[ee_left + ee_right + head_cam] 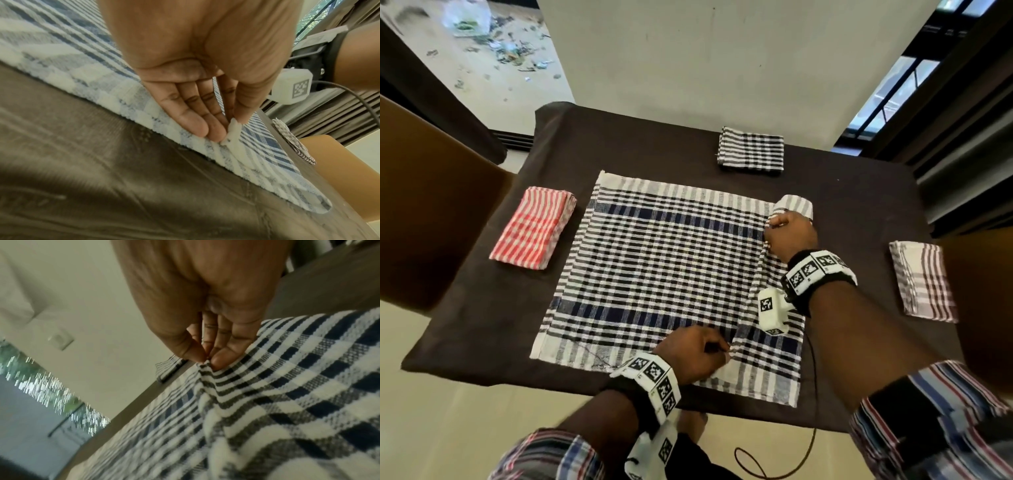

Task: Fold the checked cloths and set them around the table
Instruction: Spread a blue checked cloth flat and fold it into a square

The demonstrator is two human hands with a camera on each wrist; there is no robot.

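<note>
A large black, blue and white checked cloth lies spread out in the middle of the dark brown table. My left hand pinches a fold of it near the front edge, thumb against fingertips. My right hand pinches the same cloth near its far right corner. A raised crease runs between the two hands. The far right corner is curled over. Three folded cloths lie around: red-white at left, black-white at the far side, grey-striped at right.
Brown chairs stand at the table's left and right. A black cable hangs below the front edge. A pale wall rises behind the table, with dark window frames at the upper right.
</note>
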